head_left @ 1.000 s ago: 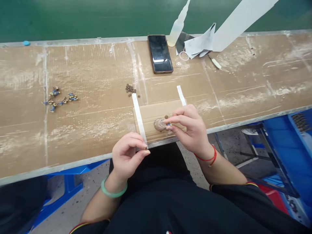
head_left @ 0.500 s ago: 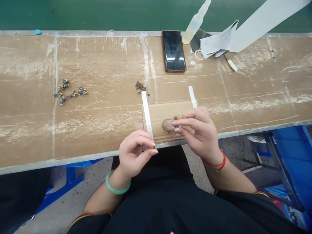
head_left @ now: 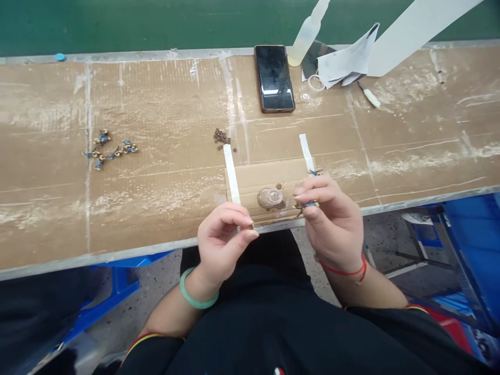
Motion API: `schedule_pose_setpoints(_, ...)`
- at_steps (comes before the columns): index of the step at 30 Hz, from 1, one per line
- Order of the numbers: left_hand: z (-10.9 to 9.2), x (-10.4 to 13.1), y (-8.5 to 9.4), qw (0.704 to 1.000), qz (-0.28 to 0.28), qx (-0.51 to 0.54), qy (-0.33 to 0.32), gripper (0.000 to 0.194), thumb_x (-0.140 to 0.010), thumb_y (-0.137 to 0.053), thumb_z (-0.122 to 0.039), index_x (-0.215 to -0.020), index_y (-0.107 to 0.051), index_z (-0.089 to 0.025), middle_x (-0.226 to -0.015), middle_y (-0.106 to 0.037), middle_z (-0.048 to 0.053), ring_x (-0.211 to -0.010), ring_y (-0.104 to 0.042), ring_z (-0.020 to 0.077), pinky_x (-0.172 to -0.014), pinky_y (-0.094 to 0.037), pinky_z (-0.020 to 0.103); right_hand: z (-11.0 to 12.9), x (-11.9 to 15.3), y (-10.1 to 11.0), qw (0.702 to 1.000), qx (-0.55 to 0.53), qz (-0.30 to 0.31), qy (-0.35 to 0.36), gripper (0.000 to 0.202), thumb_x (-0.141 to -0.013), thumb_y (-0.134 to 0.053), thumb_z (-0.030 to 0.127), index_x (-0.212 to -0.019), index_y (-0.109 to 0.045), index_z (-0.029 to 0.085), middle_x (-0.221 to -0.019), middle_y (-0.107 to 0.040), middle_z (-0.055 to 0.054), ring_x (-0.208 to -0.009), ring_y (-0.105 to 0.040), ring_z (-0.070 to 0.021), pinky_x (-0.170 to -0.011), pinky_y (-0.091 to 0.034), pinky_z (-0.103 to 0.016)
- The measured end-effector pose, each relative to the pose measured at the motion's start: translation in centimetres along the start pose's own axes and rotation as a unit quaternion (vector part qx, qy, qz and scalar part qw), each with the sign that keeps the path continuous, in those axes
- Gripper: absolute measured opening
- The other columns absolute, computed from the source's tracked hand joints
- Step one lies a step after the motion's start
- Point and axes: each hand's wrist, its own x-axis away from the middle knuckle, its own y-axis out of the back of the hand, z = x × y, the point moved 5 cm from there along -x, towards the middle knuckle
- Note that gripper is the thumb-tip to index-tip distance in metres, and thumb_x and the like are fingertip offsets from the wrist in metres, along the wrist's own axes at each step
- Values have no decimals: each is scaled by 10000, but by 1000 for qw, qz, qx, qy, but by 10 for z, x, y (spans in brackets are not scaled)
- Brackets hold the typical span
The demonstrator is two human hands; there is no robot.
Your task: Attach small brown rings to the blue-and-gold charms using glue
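Between the thumb and finger of my left hand (head_left: 223,240) is a small brown ring (head_left: 250,226), held over the table's front edge. My right hand (head_left: 332,221) pinches a small blue and yellow figure (head_left: 308,204), partly covered by the fingers. Left of that hand a small clear cup (head_left: 270,198) stands on a cardboard piece (head_left: 265,174) with brown spots around it. White tape strips (head_left: 231,174) lie at the cardboard's sides. A pile of brown rings (head_left: 222,136) sits behind the left strip. Another dark little piece (head_left: 314,172) lies just behind my right hand.
Several blue and yellow figures (head_left: 111,151) lie on the left of the cardboard-covered table (head_left: 167,114). Toward the back are a phone (head_left: 274,78), a squeeze bottle (head_left: 307,39), white paper (head_left: 347,62), a white-handled tool (head_left: 371,97) and a blue cap (head_left: 60,57).
My right hand has moved right, away from the clear cup, with the figure in its fingers. My left hand has shifted slightly right and still holds the ring. The view has shifted a little.
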Motion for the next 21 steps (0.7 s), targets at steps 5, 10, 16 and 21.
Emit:
schedule_pose_setpoints(5, -7, -6, -29, 999, 17, 17, -31, 112, -967, -912, -254, -993, -804, -235, -902, -754, 3, -767, -711, 114, -692, -595, 215, 5, 20, -33, 952, -261, -32, -159, 101, -1032, -828, 472, -1015, -849, 375, -1048, -880, 40, -1046, -837, -178, -956, -702, -355)
schedule_pose_setpoints(10, -13, -4, -36, 999, 9, 23, -47, 104, -1000, -886, -304, -1007, -802, -243, -933, -769, 0, -831, -755, 123, -744, -629, 229, 13, 28, -39, 957, -253, -17, -142, 121, -1031, -824, 483, -1025, -832, 363, -1088, -898, 26, -1091, -858, -224, -982, -731, -428)
schedule_pose_setpoints(16, -16, -1, -36, 999, -2, 4, -41, 150, -990, -896, -371, -973, -803, -254, -908, -764, 0, -816, -761, 139, -734, -643, 266, 20, 26, -40, 976, -201, -4, -87, 146, -1059, -775, 490, -1024, -819, 355, -985, -879, -5, -1058, -851, -265, -996, -719, -511)
schedule_pose_setpoints(21, -17, -1, -38, 999, 2, 1, -50, 147, -991, -895, -376, -972, -808, -259, -896, -764, -5, -814, -763, 134, -723, -641, 251, 24, 25, -38, 981, -176, -7, -75, 192, -1061, -768, 510, -988, -805, 336, -1005, -884, -10, -1044, -854, -259, -983, -718, -501)
